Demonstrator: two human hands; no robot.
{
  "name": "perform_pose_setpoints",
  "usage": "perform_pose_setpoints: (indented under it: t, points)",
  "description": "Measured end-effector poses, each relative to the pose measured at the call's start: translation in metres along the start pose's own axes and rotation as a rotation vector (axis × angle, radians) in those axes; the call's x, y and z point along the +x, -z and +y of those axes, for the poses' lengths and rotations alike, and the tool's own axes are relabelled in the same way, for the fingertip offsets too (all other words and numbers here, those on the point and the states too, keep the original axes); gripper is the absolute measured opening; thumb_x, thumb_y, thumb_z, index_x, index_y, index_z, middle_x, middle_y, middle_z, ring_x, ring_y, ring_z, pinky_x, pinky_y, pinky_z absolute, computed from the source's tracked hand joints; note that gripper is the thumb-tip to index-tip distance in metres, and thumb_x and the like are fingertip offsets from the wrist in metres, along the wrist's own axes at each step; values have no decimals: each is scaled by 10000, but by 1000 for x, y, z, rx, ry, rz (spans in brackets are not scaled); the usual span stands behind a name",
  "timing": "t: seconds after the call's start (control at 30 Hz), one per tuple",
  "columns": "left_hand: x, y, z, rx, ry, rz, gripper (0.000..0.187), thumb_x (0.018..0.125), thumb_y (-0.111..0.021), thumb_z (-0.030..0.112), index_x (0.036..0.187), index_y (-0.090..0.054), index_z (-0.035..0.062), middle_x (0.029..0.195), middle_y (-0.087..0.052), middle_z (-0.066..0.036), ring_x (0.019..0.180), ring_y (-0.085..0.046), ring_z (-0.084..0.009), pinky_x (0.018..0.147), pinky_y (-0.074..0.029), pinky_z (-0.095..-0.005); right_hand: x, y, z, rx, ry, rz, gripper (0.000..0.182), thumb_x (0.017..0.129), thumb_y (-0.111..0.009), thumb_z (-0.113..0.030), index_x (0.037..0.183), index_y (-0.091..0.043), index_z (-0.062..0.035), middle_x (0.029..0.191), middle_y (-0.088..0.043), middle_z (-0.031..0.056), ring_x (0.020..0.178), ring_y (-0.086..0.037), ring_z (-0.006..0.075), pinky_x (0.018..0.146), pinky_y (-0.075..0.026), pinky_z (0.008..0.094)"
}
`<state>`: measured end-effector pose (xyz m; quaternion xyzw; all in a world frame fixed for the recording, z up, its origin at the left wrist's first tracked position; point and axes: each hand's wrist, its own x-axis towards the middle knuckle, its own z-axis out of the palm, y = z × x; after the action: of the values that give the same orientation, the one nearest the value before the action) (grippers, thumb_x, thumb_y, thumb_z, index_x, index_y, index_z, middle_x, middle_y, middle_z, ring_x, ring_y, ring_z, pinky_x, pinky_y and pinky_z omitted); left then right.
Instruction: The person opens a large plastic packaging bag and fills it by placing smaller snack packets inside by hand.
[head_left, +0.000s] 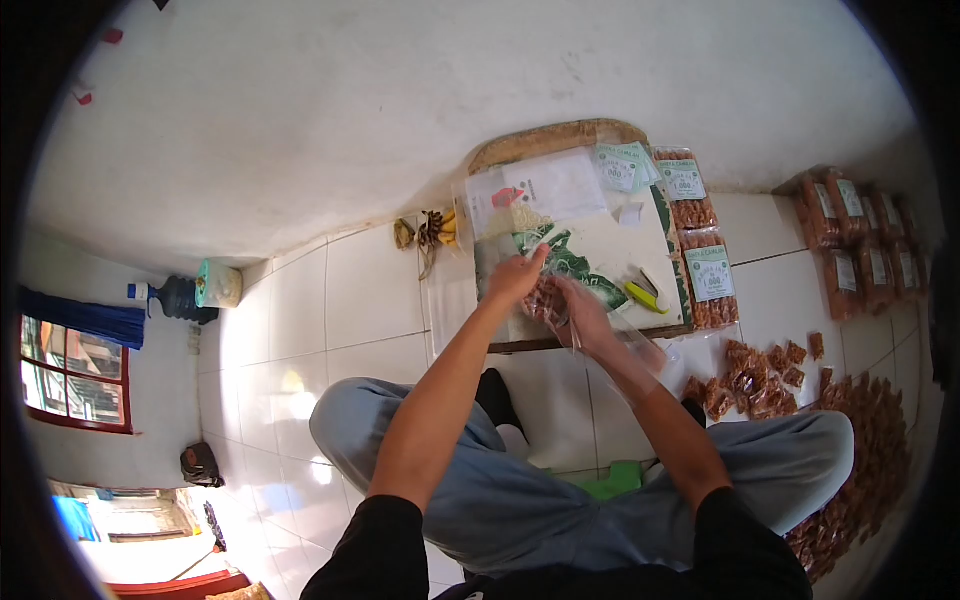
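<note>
1. Your left hand (pixel 514 278) is closed around the top edge of a clear plastic bag (pixel 560 312); your fingers are curled over the rim and pinching it. The bag hangs just below and to the right of those fingers.
2. Your right hand (pixel 583 312) grips the same bag from the other side. Its fingers are wrapped round the plastic, touching the brown snack pieces (pixel 545 298) inside. How tightly they close I cannot tell, since the plastic blurs them.
3. The bag sits between your two hands, over the near edge of the low wooden board (pixel 560 135).
4. Just beyond your right fingers, on the board, lies a yellow-green tool (pixel 645 293).
5. Beyond your left fingertips lies a flat stack of empty clear bags (pixel 530 195) and printed labels (pixel 622 165).
6. Farther right of your right fingers, filled labelled packs (pixel 710 280) lie in a column along the board's edge, with more packs (pixel 850 250) well apart near the wall.
7. Below and to the right of your right hand, loose brown snack pieces (pixel 760 375) are heaped on the tiled floor (pixel 330 300) beside your knee.
</note>
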<state>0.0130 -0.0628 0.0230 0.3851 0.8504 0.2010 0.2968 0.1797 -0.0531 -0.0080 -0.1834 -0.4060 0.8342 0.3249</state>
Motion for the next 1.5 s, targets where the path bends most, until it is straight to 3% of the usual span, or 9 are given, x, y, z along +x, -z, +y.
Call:
perform_pose_setpoints:
  t: [0.07, 0.17, 0.3, 0.37, 0.47, 0.77, 0.97, 1.27, 1.5]
  points:
    - [10, 10, -17, -330, 123, -100, 760, 800, -545, 669, 1099, -594, -28, 1030, -651, -190, 984, -623, -343, 861, -471, -447, 0, -10, -12, 450, -195, 115, 252, 982, -452, -187, 1134, -513, 4, 1091, -564, 107, 962, -604, 185, 839, -499, 307]
    - [-19, 5, -33, -621, 427, 147, 786, 788, -685, 505, 1291, -430, -42, 1161, -585, -189, 1006, -605, -332, 848, -483, -464, 2, -9, -6, 461, -186, 130, 238, 982, -456, -178, 1132, -508, 0, 1067, -565, 114, 955, -602, 192, 809, -518, 331]
    - [-58, -26, -25, -981, 564, 216, 568, 820, -702, 274, 1264, -451, 26, 1162, -556, -130, 940, -582, -270, 810, -488, -413, -2, -6, -5, 212, -187, 204, 270, 953, -485, -213, 1162, -507, -43, 953, -632, 81, 901, -630, 219, 730, -506, 357]
    - [-69, -36, -23, -1238, 315, 71, 875, 739, -802, 196, 1364, -244, -54, 1214, -518, -191, 1061, -555, -244, 869, -478, -367, -18, -14, -19, -1315, 316, 121, 289, 910, -565, -207, 1155, -526, -58, 922, -635, 103, 876, -629, 240, 725, -504, 377]
    - [-79, -47, -17, -1116, 290, 282, 839, 745, -806, 175, 1341, -268, -67, 1186, -529, -196, 1031, -570, -233, 871, -472, -315, -21, -13, -20, -1251, 332, 78, 452, 816, -668, -159, 1235, -516, -83, 1020, -635, 155, 920, -630, 286, 765, -507, 385]
    - [-73, -57, -25, -1115, 120, 170, 842, 709, -849, 216, 1303, -325, -70, 1188, -535, -167, 1068, -551, -204, 919, -445, -308, -20, -6, -3, -1055, 229, 52, 619, 768, -675, -85, 1348, -462, -128, 1245, -572, 144, 1076, -589, 326, 897, -485, 377]
    - [-73, -61, -25, -1197, 390, 100, 671, 714, -843, 290, 1194, -499, -30, 1113, -586, -89, 1022, -564, -161, 870, -447, -282, -21, -11, -5, -1079, 274, 99, 569, 771, -689, -104, 1308, -505, -122, 1225, -586, 147, 1089, -589, 332, 914, -474, 373]
    - [-82, -48, -6, -1529, 308, 177, 466, 761, -807, 256, 1106, -586, 35, 1006, -623, -36, 834, -605, -134, 735, -484, -278, -17, -12, -6, -844, 95, 59, 556, 808, -687, -154, 1329, -496, -166, 1233, -575, 145, 1119, -570, 329, 910, -468, 375]
    - [-69, -62, -15, -1418, 339, 180, 677, 717, -839, 330, 1222, -523, 8, 1086, -617, -71, 943, -612, -173, 815, -496, -306, -15, -5, 4, -917, 320, -25, 425, 847, -623, -103, 1254, -505, -65, 1173, -532, 182, 1067, -552, 345, 879, -462, 377]
